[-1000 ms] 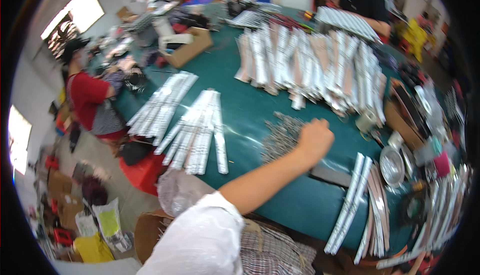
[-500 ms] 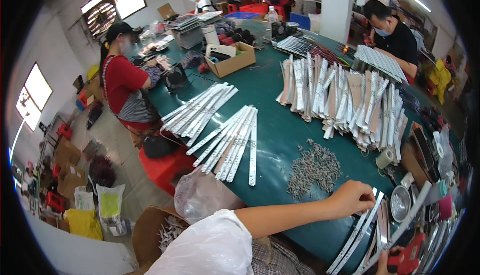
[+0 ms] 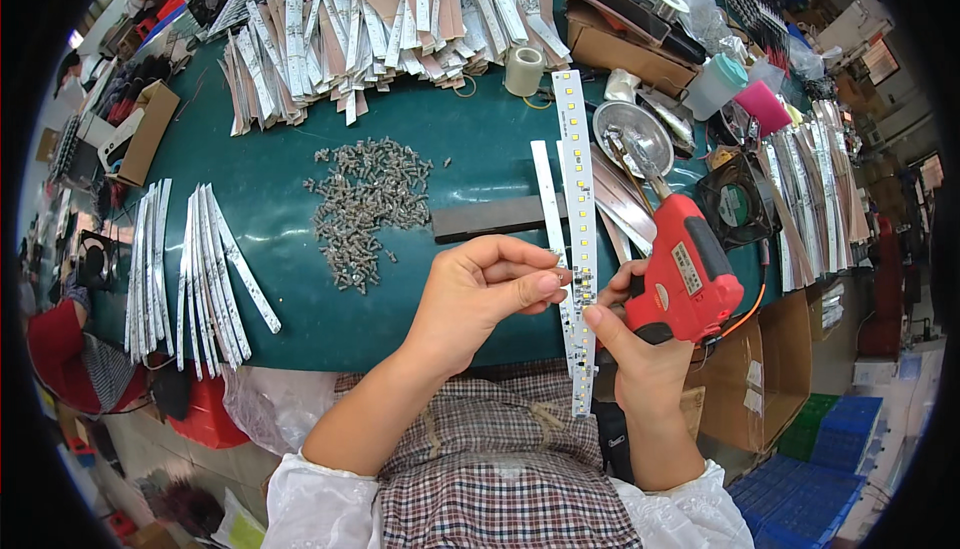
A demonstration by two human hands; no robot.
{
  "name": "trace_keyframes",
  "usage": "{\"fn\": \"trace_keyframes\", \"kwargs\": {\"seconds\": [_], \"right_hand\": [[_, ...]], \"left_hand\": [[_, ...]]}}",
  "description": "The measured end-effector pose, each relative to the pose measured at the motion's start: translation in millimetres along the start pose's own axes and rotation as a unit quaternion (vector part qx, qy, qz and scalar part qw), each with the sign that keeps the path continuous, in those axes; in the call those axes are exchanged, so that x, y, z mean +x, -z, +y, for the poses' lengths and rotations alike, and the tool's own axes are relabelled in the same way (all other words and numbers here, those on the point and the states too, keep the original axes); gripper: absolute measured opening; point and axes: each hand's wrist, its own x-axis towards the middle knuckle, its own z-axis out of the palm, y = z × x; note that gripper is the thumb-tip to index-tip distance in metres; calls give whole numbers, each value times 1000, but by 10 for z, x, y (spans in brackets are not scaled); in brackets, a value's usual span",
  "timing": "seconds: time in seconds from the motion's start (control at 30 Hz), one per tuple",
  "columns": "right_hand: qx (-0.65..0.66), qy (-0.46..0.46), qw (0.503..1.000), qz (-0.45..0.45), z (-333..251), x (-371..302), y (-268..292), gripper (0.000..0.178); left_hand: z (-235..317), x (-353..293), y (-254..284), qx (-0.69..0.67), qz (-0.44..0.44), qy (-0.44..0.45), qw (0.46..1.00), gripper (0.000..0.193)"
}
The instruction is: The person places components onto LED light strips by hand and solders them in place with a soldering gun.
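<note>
An upright white LED strip board, with rows of yellow chips, stands between my two hands. My left hand is closed in a pinch against its left edge, beside the small dark parts; whatever lies between the fingertips is too small to make out. My right hand grips a red soldering gun, while its thumb presses the strip's right edge. The gun's metal tip points up and away toward a round metal dish. Behind the held strip lie another white strip and a dark flat bar.
Small metal parts form a pile left of centre. Fanned strips lie at the left edge; a large heap of strips spans the back. A wire spool, a box and a fan crowd the right.
The view has swung right and down. My left hand has come from reaching over the strips on the right to the LED strip board before me. The soldering gun now shows fully in my right hand.
</note>
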Motion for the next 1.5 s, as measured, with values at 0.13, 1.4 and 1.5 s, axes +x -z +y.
{"fn": "trace_keyframes", "kwargs": {"seconds": [0.13,1.4,1.5], "right_hand": [[5,10,1000,-4,52,-32,12,43],[-72,16,997,-25,226,-36,30,47],[-96,-1,995,-11,175,-77,119,42]], "left_hand": [[-21,-14,8,14,-25,0,1000,21],[-217,126,77,53,20,-14,998,15],[-269,243,199,103,65,2,993,16]]}}
